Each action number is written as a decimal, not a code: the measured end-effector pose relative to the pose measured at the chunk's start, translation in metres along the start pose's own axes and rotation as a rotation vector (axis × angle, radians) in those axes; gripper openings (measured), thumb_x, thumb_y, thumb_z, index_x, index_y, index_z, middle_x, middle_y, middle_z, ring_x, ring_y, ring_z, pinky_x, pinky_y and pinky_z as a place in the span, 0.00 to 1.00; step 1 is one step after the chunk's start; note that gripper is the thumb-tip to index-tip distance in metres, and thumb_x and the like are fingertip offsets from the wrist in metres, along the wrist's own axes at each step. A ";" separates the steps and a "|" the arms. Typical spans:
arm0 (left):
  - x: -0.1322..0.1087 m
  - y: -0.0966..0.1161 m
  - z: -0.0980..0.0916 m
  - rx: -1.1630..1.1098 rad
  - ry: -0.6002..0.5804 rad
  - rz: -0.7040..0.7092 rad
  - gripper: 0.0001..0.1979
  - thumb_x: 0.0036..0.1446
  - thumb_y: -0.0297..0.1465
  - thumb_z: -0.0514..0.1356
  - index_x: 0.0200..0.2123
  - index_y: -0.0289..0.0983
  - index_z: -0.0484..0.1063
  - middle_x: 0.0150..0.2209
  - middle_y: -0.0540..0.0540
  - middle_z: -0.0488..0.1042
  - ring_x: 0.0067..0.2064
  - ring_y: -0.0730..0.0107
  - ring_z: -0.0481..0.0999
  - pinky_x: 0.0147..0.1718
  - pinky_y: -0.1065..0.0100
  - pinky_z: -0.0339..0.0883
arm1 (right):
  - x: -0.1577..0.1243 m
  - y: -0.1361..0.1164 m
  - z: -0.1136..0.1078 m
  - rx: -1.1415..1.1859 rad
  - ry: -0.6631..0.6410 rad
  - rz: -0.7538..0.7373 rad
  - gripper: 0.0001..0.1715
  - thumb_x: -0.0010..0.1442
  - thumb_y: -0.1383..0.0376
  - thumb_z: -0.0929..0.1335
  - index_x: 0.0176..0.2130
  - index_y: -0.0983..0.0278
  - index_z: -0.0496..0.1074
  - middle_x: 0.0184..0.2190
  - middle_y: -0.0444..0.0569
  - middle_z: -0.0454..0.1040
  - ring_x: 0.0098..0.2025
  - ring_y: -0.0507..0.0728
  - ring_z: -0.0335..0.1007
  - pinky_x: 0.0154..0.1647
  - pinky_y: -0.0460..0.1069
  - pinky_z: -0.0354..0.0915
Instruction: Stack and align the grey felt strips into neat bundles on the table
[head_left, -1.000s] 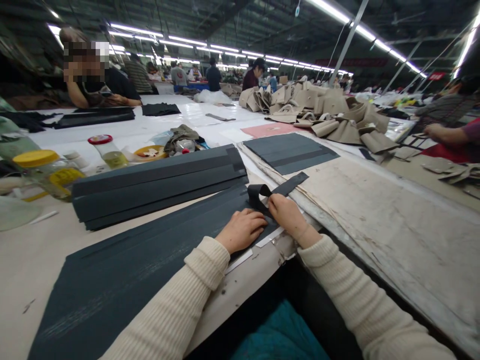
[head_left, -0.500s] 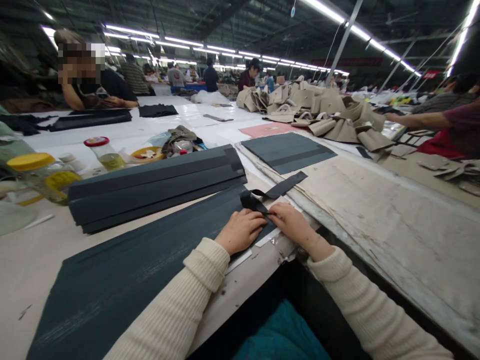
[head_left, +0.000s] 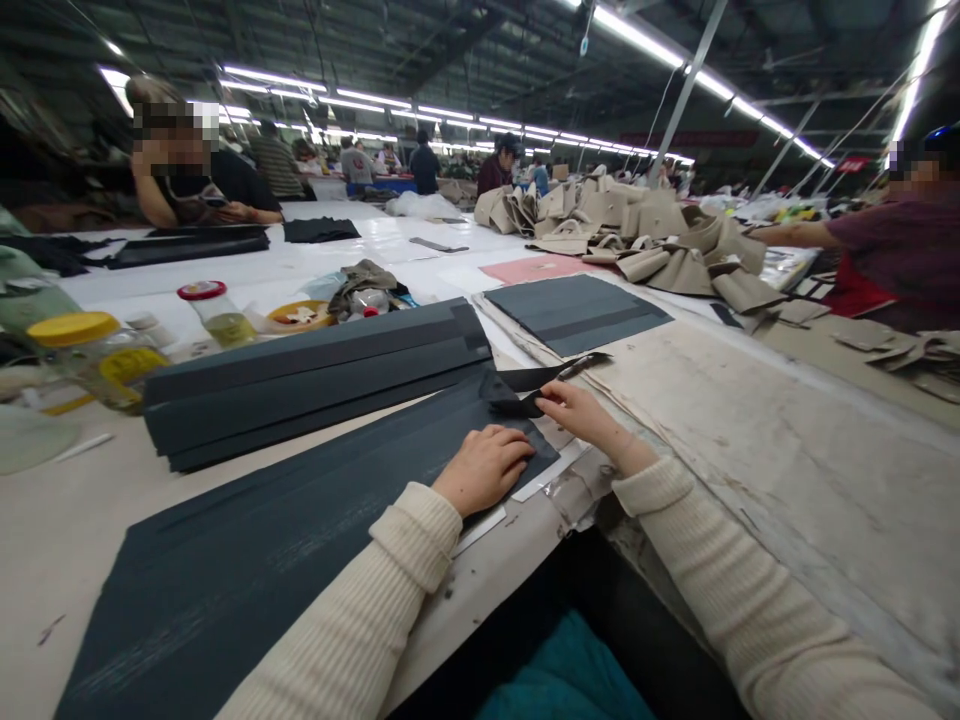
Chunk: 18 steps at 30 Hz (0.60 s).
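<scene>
A long dark grey-green sheet lies across the table in front of me. My left hand rests flat on its right end, palm down with the fingers stretched out. Between thumb and fingers, my right hand pinches a black strip. The strip is lifted and folded over near the sheet's far right corner, and its tail runs away to the right behind my hand. A thin white strip shows under the sheet's right edge.
Beyond the sheet lies a stack of folded dark sheets, with jars behind it. Another dark panel is at the upper right. Beige pieces are heaped farther back. One person sits far left; another reaches in from the right.
My right hand has moved up and away with the strip, pulling it off the sheet's edge. My left hand stays almost in place on the sheet, slightly flatter.
</scene>
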<state>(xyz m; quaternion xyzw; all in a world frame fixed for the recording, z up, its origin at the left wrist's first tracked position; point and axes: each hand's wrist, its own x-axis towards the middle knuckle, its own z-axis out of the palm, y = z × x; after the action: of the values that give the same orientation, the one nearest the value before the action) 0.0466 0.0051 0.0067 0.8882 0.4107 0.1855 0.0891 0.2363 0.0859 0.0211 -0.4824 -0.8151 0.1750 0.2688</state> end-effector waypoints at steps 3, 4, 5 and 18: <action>-0.001 0.001 0.002 0.003 0.034 -0.032 0.14 0.58 0.34 0.49 0.47 0.42 0.65 0.51 0.47 0.66 0.51 0.63 0.61 0.45 0.61 0.56 | -0.003 0.001 0.005 0.069 0.002 0.000 0.08 0.54 0.63 0.63 0.31 0.65 0.68 0.27 0.44 0.71 0.29 0.51 0.66 0.30 0.45 0.60; -0.001 0.002 0.002 0.011 0.044 -0.044 0.14 0.58 0.34 0.50 0.47 0.41 0.65 0.52 0.46 0.65 0.52 0.63 0.61 0.46 0.61 0.56 | -0.001 0.000 0.006 0.069 0.008 -0.002 0.08 0.54 0.63 0.63 0.32 0.65 0.68 0.27 0.44 0.71 0.29 0.51 0.66 0.31 0.45 0.60; -0.001 0.003 0.002 0.021 0.051 -0.054 0.14 0.58 0.34 0.50 0.47 0.41 0.64 0.53 0.46 0.64 0.53 0.62 0.60 0.47 0.60 0.55 | 0.003 -0.001 0.007 0.056 0.017 -0.005 0.08 0.54 0.63 0.63 0.33 0.65 0.68 0.28 0.44 0.72 0.30 0.51 0.66 0.31 0.45 0.60; 0.000 0.004 -0.004 0.003 -0.001 -0.092 0.15 0.56 0.33 0.49 0.47 0.42 0.64 0.55 0.47 0.63 0.55 0.62 0.59 0.49 0.57 0.53 | 0.074 -0.013 0.030 -0.448 -0.140 -0.061 0.13 0.62 0.63 0.58 0.40 0.66 0.67 0.36 0.52 0.73 0.39 0.54 0.68 0.38 0.45 0.57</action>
<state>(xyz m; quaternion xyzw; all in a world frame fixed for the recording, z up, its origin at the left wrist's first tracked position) 0.0484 0.0026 0.0117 0.8687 0.4513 0.1802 0.0963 0.1801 0.1445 0.0242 -0.4918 -0.8645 0.0146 0.1028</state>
